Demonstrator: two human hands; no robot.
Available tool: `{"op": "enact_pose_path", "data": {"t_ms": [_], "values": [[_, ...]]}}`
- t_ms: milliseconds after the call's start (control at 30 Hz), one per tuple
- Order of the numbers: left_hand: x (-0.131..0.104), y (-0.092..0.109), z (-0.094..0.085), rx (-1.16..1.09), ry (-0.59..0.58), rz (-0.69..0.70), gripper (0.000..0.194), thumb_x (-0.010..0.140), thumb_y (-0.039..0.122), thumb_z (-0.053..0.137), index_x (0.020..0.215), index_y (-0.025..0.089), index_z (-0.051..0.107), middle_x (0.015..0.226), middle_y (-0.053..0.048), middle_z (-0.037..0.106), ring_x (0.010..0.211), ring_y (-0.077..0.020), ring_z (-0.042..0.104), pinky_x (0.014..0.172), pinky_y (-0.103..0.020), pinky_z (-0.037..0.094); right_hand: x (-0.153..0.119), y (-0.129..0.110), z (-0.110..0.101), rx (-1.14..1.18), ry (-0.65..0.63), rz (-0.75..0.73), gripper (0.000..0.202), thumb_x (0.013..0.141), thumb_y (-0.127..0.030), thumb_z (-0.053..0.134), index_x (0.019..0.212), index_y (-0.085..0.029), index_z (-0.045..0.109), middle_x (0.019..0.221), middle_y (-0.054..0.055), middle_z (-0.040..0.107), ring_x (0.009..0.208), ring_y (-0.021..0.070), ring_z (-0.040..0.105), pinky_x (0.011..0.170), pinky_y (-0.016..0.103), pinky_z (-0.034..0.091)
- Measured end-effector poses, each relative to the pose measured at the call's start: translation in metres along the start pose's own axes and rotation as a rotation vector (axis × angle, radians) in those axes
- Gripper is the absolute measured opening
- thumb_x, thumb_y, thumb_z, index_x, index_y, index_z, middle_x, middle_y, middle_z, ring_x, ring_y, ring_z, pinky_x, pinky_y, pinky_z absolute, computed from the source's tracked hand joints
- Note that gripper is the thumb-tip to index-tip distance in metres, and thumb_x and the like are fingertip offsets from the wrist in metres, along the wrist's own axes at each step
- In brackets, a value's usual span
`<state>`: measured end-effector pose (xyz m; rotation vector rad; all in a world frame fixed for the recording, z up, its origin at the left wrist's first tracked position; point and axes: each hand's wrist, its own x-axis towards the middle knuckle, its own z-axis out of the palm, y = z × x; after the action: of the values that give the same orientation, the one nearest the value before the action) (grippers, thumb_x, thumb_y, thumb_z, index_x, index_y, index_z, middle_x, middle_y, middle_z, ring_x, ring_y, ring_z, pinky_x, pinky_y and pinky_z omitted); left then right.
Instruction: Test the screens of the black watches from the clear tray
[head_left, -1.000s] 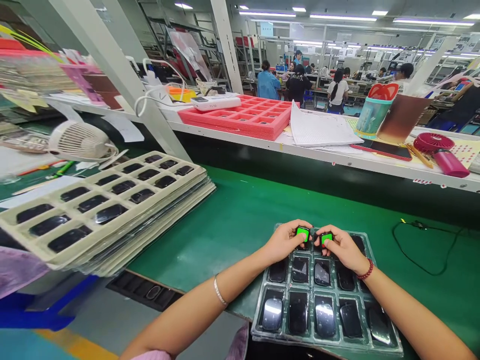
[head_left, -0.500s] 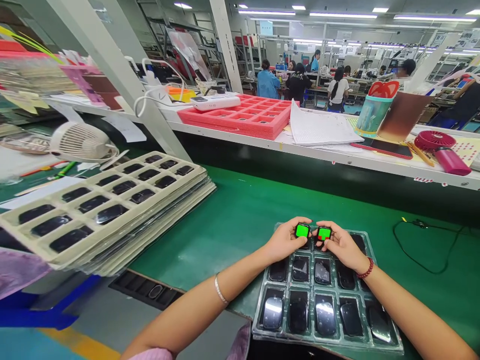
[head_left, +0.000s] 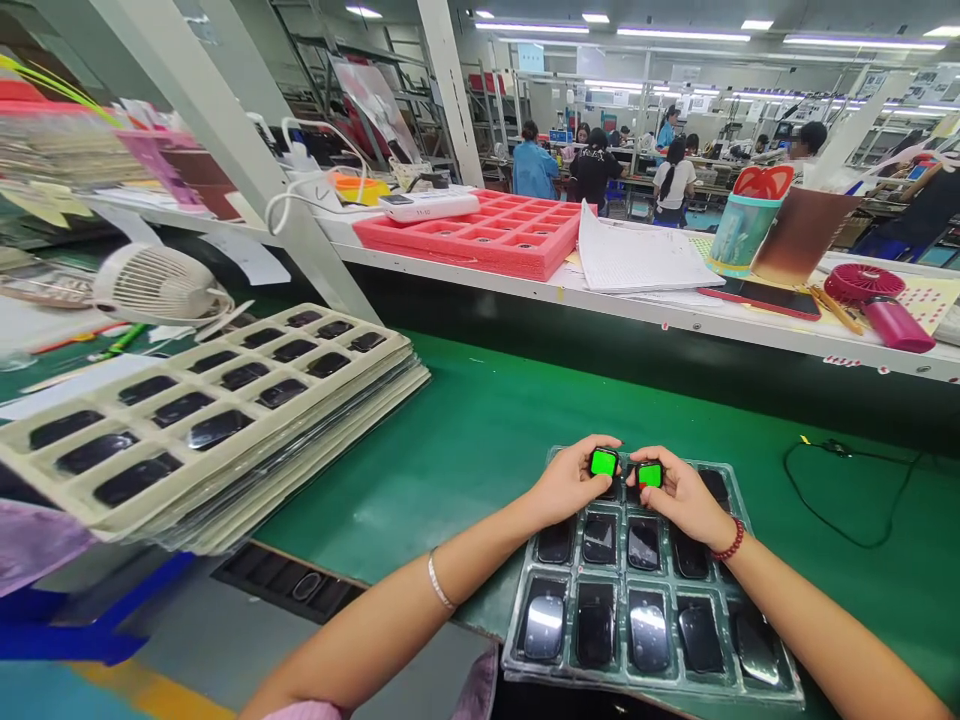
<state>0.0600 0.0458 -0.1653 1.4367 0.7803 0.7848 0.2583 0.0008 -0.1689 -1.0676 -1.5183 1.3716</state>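
Between the thumb and fingers of my left hand (head_left: 574, 482) is a smartwatch (head_left: 604, 462) without a strap, its screen lit green. My right hand (head_left: 684, 497) grips a second strapless smartwatch (head_left: 649, 475), whose screen is green with some red at its lower left, partly behind my thumb. Both watches are held side by side, a little apart, above the far row of a clear plastic tray (head_left: 622, 575). Dark watch bodies, such as one smartwatch in the near row (head_left: 649, 630), lie in its compartments. My hands and wrists cover parts of the far and right compartments.
At left stands a stack of cream trays (head_left: 225, 400) holding dark watch screens, near a white fan (head_left: 154, 285). A black cable (head_left: 840, 530) lies right on the green table (head_left: 465, 430). The shelf carries a red foam tray (head_left: 465, 255), papers (head_left: 637, 250) and a pink handheld fan (head_left: 892, 320).
The red on the right-hand watch's screen shows as a smaller patch, with my thumb slightly higher over it. Both hands stay nearly in place, still holding the watches.
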Motion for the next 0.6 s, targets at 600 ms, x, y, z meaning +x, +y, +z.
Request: {"op": "enact_pose_path", "data": {"t_ms": [600], "values": [[0.0018,-0.0037,-0.0021,0.014,0.017,0.009,0.038,0.072,0.016,0.058,0.110,0.015,0.053,0.090,-0.006,0.064,0.072,-0.0145,0.060,0.068,-0.027,0.048,0.0019,0.0049,-0.0025,-0.004,-0.020,0.006,0.040,0.082,-0.020,0.051,0.122,-0.022,0.047,0.113,0.009,0.060,0.085,0.0173,0.064,0.074,0.032,0.051]]}}
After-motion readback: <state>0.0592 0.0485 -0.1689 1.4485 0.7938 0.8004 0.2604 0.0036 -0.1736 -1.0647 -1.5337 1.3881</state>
